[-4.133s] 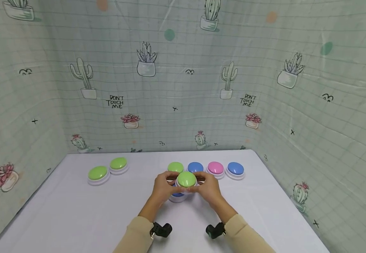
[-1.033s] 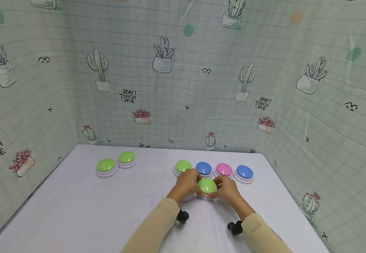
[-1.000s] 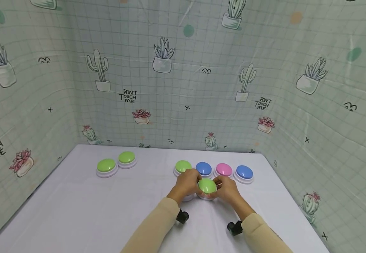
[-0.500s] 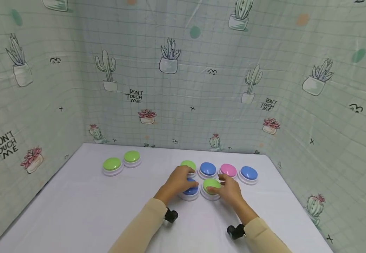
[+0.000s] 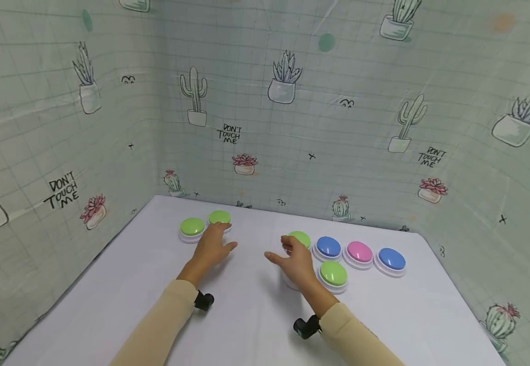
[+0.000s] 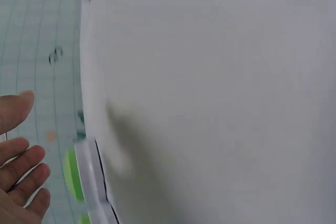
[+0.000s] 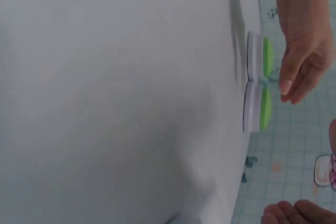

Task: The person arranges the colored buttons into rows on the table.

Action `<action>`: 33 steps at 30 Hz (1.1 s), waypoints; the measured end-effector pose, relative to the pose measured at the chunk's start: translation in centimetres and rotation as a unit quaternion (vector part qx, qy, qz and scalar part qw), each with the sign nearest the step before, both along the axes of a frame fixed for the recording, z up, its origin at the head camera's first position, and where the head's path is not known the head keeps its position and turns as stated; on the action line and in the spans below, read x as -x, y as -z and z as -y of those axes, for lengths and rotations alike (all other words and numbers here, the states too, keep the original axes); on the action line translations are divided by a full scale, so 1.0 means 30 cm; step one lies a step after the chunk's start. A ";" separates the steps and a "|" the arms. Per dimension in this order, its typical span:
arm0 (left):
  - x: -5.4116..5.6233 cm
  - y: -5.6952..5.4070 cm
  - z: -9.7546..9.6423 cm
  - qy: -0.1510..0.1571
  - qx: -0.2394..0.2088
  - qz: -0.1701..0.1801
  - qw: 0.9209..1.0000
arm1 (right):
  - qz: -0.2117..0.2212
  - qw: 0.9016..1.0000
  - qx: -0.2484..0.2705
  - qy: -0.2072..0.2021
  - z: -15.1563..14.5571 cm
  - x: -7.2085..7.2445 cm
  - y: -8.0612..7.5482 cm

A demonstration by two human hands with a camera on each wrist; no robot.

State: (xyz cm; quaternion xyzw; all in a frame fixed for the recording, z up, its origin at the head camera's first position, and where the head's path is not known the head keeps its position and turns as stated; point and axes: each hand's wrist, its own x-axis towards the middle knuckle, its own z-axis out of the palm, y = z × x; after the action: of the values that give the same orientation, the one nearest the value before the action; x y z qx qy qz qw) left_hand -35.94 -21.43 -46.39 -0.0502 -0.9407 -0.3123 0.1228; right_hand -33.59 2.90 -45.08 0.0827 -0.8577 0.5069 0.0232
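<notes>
My left hand (image 5: pixel 211 250) hovers over the table with thumb and fingers spread, holding nothing. Its fingertips overlap the farther of two green-topped push buttons (image 5: pixel 219 217) on white bases; the other green button (image 5: pixel 192 226) sits just left of it. In the left wrist view, the fingers (image 6: pixel 23 174) are apart from a green button (image 6: pixel 74 176). My right hand (image 5: pixel 295 262), also empty with fingers parted, is raised in front of the right-hand group. It partly covers a green button (image 5: pixel 301 238) and hides the top of another button, whose white base (image 5: pixel 288 282) shows below.
Right of my right hand, a blue button (image 5: pixel 329 246), a pink button (image 5: pixel 360 251) and another blue button (image 5: pixel 392 258) continue the back row. One more green button (image 5: pixel 333 273) stands in front. A cactus-print cloth (image 5: pixel 310 127) encloses the white table (image 5: pixel 246 315).
Both hands brought a green button down beside the front blue one and let go of it. They have since moved left, the left hand reaching the two green buttons. The head view has turned left.
</notes>
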 end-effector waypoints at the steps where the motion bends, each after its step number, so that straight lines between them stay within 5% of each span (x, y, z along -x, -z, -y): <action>1: 0.000 0.002 0.033 -0.009 0.000 -0.003 1.000 | 0.013 1.000 0.002 -0.014 0.037 0.008 0.005; 8: 0.020 0.042 0.187 -0.063 0.003 -0.012 0.998 | 0.110 0.989 0.016 -0.102 0.252 0.058 0.043; 15: 0.048 0.089 0.266 -0.082 -0.057 0.060 0.993 | 0.129 0.978 0.036 -0.162 0.393 0.082 0.080; 18: 0.061 0.102 0.298 -0.080 -0.086 0.069 0.991 | 0.126 0.977 0.036 -0.170 0.431 0.094 0.090; 24: 0.074 0.119 0.325 -0.092 -0.069 0.034 0.993 | 0.122 0.977 0.038 -0.170 0.444 0.111 0.112; 28: 0.060 0.103 0.337 -0.097 -0.062 0.035 0.993 | 0.123 0.976 0.051 -0.173 0.451 0.124 0.117; 33: 0.040 0.080 0.326 -0.065 -0.060 0.040 0.995 | 0.125 0.977 0.057 -0.165 0.448 0.135 0.120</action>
State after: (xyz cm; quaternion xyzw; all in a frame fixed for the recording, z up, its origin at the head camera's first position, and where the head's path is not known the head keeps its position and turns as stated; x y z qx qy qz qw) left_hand -37.14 -31.20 -48.81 0.0307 -0.9257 -0.3612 0.1083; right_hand -37.63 -10.55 -48.68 0.1578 -0.7981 0.5580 -0.1640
